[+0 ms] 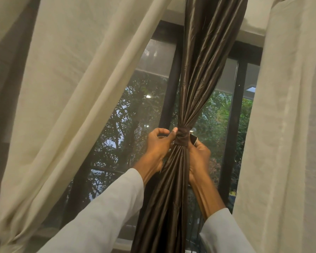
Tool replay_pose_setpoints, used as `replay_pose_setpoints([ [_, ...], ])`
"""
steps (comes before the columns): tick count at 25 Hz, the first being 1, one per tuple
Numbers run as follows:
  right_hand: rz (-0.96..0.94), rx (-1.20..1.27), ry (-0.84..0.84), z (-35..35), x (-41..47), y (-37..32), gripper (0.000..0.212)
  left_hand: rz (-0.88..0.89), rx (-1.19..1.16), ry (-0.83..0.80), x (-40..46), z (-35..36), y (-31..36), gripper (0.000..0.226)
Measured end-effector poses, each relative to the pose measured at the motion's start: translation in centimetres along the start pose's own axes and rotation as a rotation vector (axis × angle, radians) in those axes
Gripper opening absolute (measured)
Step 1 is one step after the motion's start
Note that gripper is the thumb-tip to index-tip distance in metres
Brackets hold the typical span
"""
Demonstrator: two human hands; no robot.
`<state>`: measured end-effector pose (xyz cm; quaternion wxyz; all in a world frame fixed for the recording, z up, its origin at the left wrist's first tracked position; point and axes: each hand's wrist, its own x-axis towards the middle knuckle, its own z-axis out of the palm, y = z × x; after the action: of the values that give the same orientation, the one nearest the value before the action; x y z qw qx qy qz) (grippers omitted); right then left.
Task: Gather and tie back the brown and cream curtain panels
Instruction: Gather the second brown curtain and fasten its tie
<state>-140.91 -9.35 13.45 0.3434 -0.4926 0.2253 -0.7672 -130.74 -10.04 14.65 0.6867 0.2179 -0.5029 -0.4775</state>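
Two white sleeves (106, 214) reach up; the left hand (160, 145) and right hand (199, 154) pinch a brown fabric tie band (182, 137) already wrapped around the gathered glossy brown curtain (195, 79). Fastening seems unfinished, and the cream sheer panels (67, 88) hang loose, apparently untied.

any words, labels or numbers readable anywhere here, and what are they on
None: no readable text shows in this view.
The brown curtain has only faint stitched motifs, not letters.
The tie band wrapped round it is plain.
The small dark and white tab by the right hand may be a tag or the band's end; nothing can be read on it.
The cream curtains and window frame carry no writing.
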Motion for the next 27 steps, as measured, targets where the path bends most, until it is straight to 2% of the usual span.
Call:
replay_pose_setpoints([
  [3, -0.04, -0.044, 0.008, -0.1, 0.2, 0.1, 0.014, 0.1, 0.106, 0.017, 0.2, 0.3, 0.3, 0.016],
  [5, -0.063, -0.078, 0.016, -0.2, 0.4, 0.1, 0.017, 0.157, 0.174, 0.012, 0.2, 0.2, 0.5, 0.027],
  [8, -0.107, -0.147, 0.042, -0.3, 0.7, 0.3, 0.019, 0.218, 0.252, -0.033, -1.0, 0.1, 1.0, 0.059],
  [11, -0.113, -0.151, 0.06, -0.3, 0.7, 0.5, 0.019, 0.236, 0.319, -0.06, -1.4, 0.2, 1.3, 0.048],
  [15, -0.008, -0.023, 0.053, -0.2, 0.9, 0.5, 0.02, 0.196, 0.321, -0.105, -1.0, -0.1, 1.7, 0.048],
  [19, 0.164, 0.18, -0.026, 0.0, 0.8, 0.3, 0.018, 0.133, 0.309, -0.118, -1.3, -0.2, 2.0, 0.05],
  [23, 0.321, 0.3, -0.121, -0.1, 1.2, 0.9, 0.053, 0.066, 0.307, -0.175, -1.6, 0.0, 2.6, 0.045],
  [24, 0.334, 0.302, -0.148, -0.1, 1.3, 1.0, 0.056, 0.06, 0.308, -0.178, -1.6, 0.1, 2.6, 0.046],
  [27, 0.325, 0.298, -0.203, -0.4, 1.5, 0.7, 0.046, 0.037, 0.288, -0.167, -1.7, 0.1, 2.7, 0.045],
])
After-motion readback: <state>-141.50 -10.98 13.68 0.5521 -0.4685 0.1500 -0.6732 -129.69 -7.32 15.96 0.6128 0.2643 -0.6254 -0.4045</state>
